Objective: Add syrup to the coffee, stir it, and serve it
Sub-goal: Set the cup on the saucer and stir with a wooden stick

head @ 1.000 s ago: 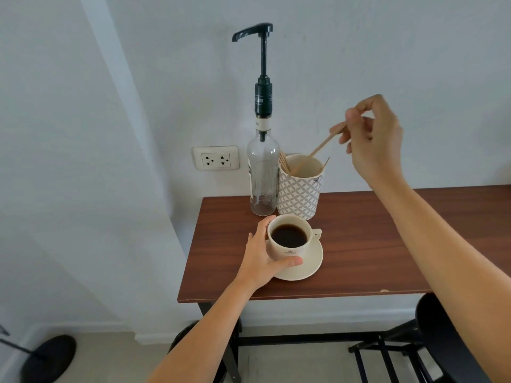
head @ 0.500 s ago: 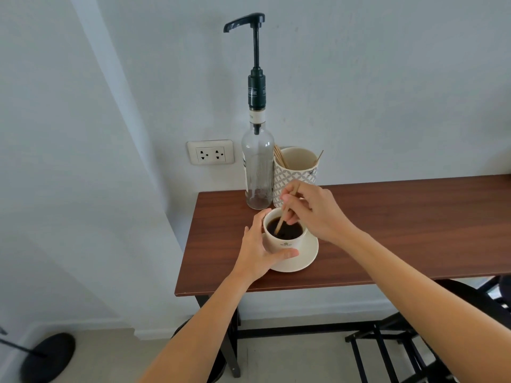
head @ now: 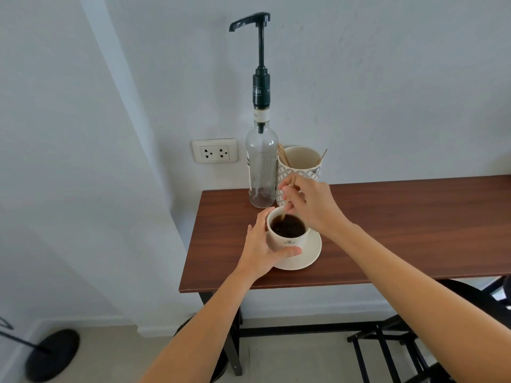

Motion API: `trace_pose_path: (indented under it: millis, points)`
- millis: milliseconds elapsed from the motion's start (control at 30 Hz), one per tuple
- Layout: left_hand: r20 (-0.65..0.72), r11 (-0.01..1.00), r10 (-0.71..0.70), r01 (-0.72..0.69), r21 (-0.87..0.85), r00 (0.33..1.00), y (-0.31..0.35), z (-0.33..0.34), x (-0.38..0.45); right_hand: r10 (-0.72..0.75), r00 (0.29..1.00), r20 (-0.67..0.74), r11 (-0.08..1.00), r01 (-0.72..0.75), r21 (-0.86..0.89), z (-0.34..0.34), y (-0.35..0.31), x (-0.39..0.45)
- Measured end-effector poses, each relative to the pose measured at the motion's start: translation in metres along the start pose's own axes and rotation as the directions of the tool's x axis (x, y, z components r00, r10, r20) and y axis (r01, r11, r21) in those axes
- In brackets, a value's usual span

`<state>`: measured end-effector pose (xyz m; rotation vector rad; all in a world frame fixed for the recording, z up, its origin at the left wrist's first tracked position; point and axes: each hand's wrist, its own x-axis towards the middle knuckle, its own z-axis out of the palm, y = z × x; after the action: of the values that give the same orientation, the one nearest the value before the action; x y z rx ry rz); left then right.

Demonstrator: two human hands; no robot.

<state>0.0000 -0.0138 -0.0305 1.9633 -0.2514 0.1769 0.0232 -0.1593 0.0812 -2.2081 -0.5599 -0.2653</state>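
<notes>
Left hand (head: 258,248) half-curled around the near-left side of the cream ceramic coffee cup (head: 287,240), thumb laid across the front wall just under the small printed logo, fingers wrapped behind the far-left rim; palm not fully closed, steadying rather than lifting. Right hand (head: 311,207) hovering over the cup's far-right rim, fingers pinched shut on a thin wooden stir stick (head: 288,197). Stick nearly upright, long axis tilted so the top end leans up and to the right, past the knuckles, and the lower tip dips into the black coffee (head: 288,226) near the far-left edge of the cup. Cup seated upright on a round cream saucer (head: 309,257), resting on the dark brown wooden tabletop (head: 401,230) under both hands. Just beyond the right hand, a white patterned ceramic holder (head: 301,165) with more sticks; left of that, touching or nearly so, a clear glass syrup bottle (head: 261,167) with a tall black pump, spout pointing left.
</notes>
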Motion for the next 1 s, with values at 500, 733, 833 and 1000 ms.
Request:
trace_pose_path:
  millis: [500, 733, 833, 1000]
  points:
    - [-0.005, 1.0, 0.005, -0.005, 0.004, 1.0, 0.001, 0.0, -0.001, 0.024, 0.991, -0.128, 0.987, -0.043, -0.153, -0.01, 0.005, -0.001]
    - [0.002, 1.0, 0.001, -0.001, 0.003, 1.0, 0.0, 0.0, -0.001, 0.102, 0.992, -0.077, 0.994, -0.098, 0.055, 0.003, -0.004, -0.003]
    - [0.002, 1.0, 0.004, -0.004, 0.007, 1.0, 0.0, 0.0, 0.0, 0.001, 0.993, -0.117, 0.985, -0.021, -0.171, -0.008, 0.003, -0.004]
    - [-0.001, 1.0, 0.005, -0.005, 0.003, 1.0, -0.001, 0.0, 0.0, 0.113, 0.992, -0.064, 0.993, -0.111, 0.039, 0.0, -0.006, -0.009]
